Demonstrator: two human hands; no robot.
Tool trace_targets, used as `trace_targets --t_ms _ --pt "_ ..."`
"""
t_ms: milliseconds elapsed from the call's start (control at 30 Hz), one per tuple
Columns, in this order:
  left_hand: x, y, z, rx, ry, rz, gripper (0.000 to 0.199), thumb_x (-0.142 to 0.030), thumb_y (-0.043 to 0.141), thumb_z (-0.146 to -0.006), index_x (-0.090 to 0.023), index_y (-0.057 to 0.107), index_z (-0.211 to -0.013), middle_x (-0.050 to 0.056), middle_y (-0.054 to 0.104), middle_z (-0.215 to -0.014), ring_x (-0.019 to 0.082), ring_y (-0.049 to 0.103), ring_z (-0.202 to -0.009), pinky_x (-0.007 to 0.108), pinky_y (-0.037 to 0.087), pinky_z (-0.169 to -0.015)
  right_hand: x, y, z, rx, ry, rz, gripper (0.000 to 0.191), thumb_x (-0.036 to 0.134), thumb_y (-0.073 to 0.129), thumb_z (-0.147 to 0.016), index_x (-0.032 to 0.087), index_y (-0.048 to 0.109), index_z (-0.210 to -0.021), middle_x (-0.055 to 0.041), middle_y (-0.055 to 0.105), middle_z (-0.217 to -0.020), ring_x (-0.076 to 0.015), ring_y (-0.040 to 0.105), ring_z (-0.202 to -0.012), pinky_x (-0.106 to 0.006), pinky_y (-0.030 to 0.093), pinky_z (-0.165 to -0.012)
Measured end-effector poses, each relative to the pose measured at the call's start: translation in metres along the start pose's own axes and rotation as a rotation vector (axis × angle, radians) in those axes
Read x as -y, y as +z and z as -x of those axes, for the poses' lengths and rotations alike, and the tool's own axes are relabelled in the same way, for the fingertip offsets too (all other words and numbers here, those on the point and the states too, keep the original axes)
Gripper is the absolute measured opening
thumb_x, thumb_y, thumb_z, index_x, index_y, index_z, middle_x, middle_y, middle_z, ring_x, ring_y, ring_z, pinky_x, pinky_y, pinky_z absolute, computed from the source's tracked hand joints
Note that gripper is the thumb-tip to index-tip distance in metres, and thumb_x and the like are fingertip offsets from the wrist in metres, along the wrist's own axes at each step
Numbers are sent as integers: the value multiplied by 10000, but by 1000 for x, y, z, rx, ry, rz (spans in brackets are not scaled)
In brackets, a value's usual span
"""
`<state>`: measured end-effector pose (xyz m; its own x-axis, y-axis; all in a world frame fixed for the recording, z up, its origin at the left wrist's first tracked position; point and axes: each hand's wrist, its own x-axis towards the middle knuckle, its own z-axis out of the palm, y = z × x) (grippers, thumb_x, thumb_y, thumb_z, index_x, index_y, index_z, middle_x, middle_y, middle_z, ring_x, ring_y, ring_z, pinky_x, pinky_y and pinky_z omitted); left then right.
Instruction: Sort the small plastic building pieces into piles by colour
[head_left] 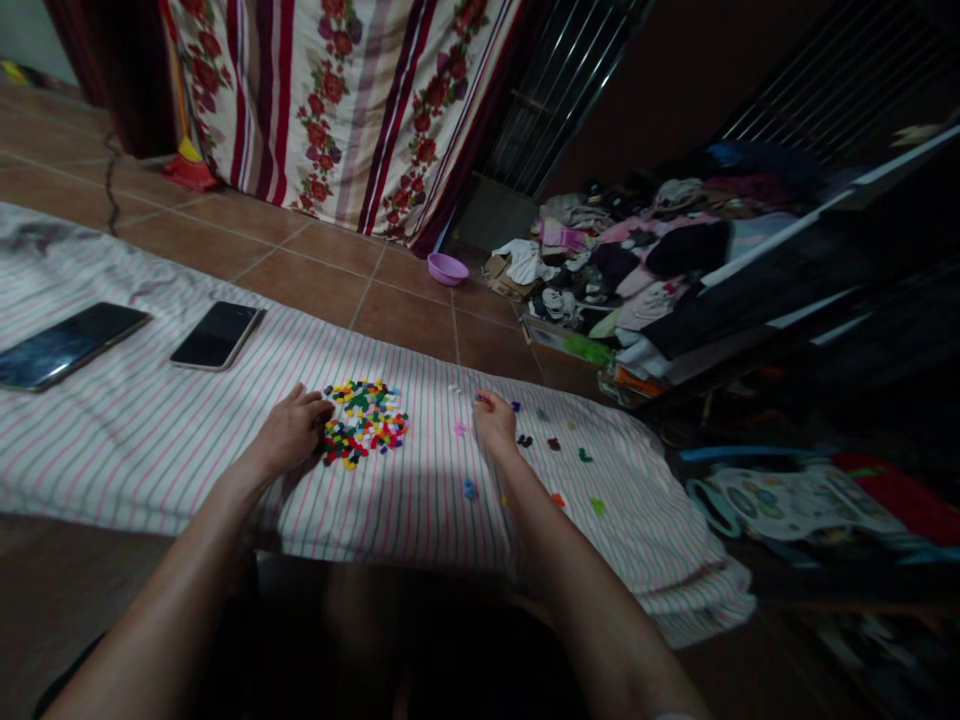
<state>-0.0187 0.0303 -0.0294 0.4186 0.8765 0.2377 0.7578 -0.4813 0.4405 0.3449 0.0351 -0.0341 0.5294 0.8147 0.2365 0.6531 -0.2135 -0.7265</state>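
A pile of small multicoloured beads or pieces (367, 425) lies on the striped cloth (420, 520). My left hand (294, 430) rests against the pile's left edge, fingers spread and partly bent, touching the nearest pieces. To the right, my right hand (495, 420) has thumb and fingertips pinched together; whatever is between them is too small to make out. Around it sit little single-colour groups: white (454, 389), pink (460, 429), blue (470, 490), purple (515, 406), black (525, 441), brown (553, 444), dark green (585, 455), orange (558, 500) and lime green (597, 506).
Two dark-screened devices, a larger one (71, 345) and a phone (216, 335), lie on the cloth at left. Beyond its far edge are a tiled floor, a purple basin (448, 269) and a floral curtain (322, 110). A clothes heap (607, 250) stands back right.
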Motion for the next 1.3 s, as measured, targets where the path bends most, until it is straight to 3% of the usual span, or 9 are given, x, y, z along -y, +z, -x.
trace_targets --t_ms 100,267,400,633,867,1100,1300 --pt "0 -1 0 -7 0 -1 360 -125 383 -785 -217 695 -940 53 696 -977 202 596 -973 485 356 -1092 -12 -9 -11 -46 88 43 398 156 506 -722 144 711 -1063 -88 722 -946 -182 663 -872 -297 517 -829" --pt "0 -1 0 -16 10 -8 370 -126 359 -802 -206 688 -948 52 694 -975 199 603 -981 484 313 -1132 -22 -17 -18 -46 250 67 516 97 504 -692 126 665 -1181 -99 714 -953 -137 642 -653 -207 506 -561" --pt "0 -2 -1 -9 -2 -5 380 -117 357 -794 -210 692 -946 56 695 -974 199 610 -962 493 312 -1129 -22 -18 -20 -26 285 68 545 58 483 -686 134 663 -1195 -107 707 -1015 -137 640 -630 -200 489 -490" --pt "-2 -4 -1 10 -25 -14 363 -149 370 -814 -195 692 -976 76 690 -996 213 593 -1013 471 358 -1081 -26 -15 -29 6 207 52 516 50 512 -664 135 690 -1141 -121 720 -1005 -195 688 -850 -228 542 -629" --pt "1 -1 -1 -17 -1 -31 376 -172 345 -838 -178 688 -994 79 693 -987 217 604 -1000 489 344 -1101 -25 -16 -25 38 227 5 637 23 494 -650 160 621 -1260 -110 697 -1119 -164 689 -789 -204 538 -599" --pt "3 -1 -1 -29 13 -49 376 -184 347 -840 -167 687 -1000 88 692 -1006 224 613 -996 490 338 -1121 -30 -11 -31 45 198 -10 639 -7 436 -627 141 638 -1214 -78 709 -1092 -152 669 -996 -248 513 -894" --pt "2 -1 -1 -41 8 -60 386 -194 338 -847 -170 688 -1007 88 691 -1021 226 613 -1008 490 340 -1127 -38 -11 -34 39 149 -13 592 34 456 -629 156 653 -1174 -83 721 -1051 -175 670 -1003 -308 495 -943"
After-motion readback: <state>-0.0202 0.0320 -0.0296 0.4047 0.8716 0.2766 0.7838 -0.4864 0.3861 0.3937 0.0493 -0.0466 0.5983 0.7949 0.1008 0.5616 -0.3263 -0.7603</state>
